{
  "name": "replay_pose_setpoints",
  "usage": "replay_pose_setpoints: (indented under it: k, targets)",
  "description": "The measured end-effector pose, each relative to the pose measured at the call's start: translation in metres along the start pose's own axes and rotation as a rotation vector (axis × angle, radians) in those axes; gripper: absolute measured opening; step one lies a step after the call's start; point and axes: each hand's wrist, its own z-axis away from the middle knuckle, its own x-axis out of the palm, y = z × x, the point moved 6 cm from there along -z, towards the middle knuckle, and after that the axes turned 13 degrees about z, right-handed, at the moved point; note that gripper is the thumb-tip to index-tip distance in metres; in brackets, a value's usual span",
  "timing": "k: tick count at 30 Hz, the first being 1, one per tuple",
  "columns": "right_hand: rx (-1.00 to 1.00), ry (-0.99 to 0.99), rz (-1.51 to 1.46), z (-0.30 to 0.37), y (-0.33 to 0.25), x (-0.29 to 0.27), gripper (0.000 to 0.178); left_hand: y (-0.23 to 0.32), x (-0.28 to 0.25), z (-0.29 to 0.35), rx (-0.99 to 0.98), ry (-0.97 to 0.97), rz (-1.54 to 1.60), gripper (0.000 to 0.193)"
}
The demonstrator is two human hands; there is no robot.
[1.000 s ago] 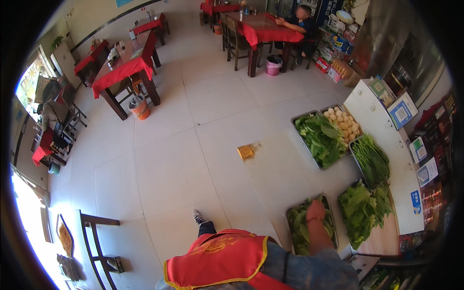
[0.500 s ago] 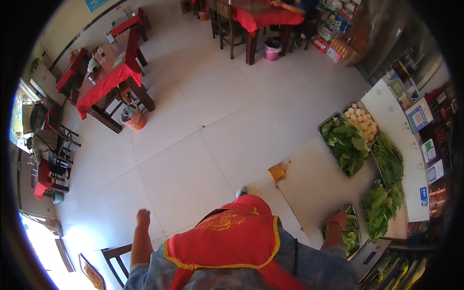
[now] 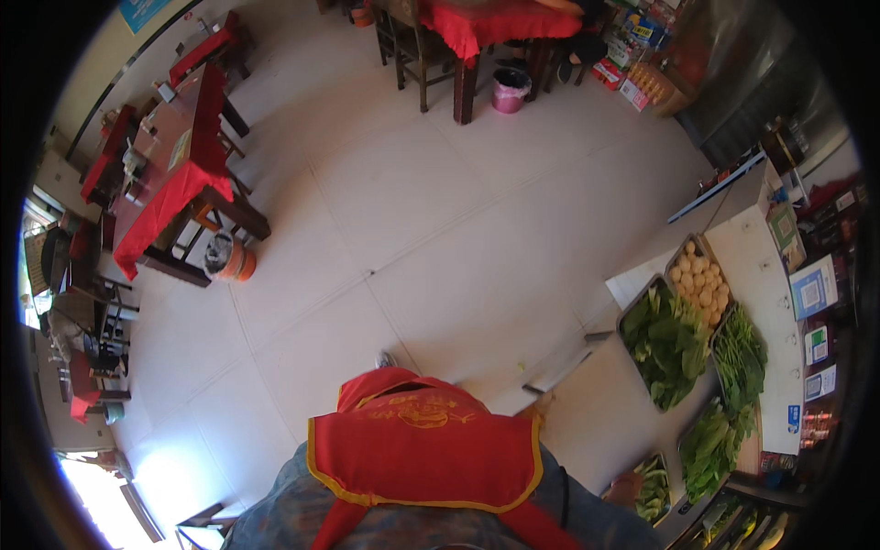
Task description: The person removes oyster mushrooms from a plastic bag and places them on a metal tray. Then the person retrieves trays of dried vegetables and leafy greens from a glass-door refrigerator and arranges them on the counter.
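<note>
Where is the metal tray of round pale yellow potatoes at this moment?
In the head view, the metal tray of round pale yellow potatoes sits on the person's right, on the white counter, beside the tray of broad green leaves.

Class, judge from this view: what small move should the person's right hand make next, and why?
Probably reach a little further into the greens: the right hand sits at the edge of the nearest tray of leafy greens, and its grip is unclear.

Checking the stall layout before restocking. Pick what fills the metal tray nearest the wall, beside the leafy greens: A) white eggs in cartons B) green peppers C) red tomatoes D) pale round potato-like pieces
D: the metal tray holds pale round potato-like pieces, right beside the tray of leafy greens.
</note>
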Motion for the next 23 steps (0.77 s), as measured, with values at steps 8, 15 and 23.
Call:
replay_pose_setpoints:
  k: [8, 15, 23]
  targets:
    - [0.466, 0.072, -0.521, 0.095, -0.045, -0.067, 0.028, 0.221, -0.177, -0.163, 0.218, 0.041, -0.607, 0.022]
    - [-0.455, 0.213, -0.005, 0.143, -0.193, -0.162, 0.027, 0.517, -0.27, -0.263, 0.421, 0.086, -0.019, 0.015]
    - [-0.889, 0.521, -0.365, -0.006, -0.428, -0.279, 0.041, 0.779, -0.141, -0.314, 0.951, -0.099, -0.615, 0.029]
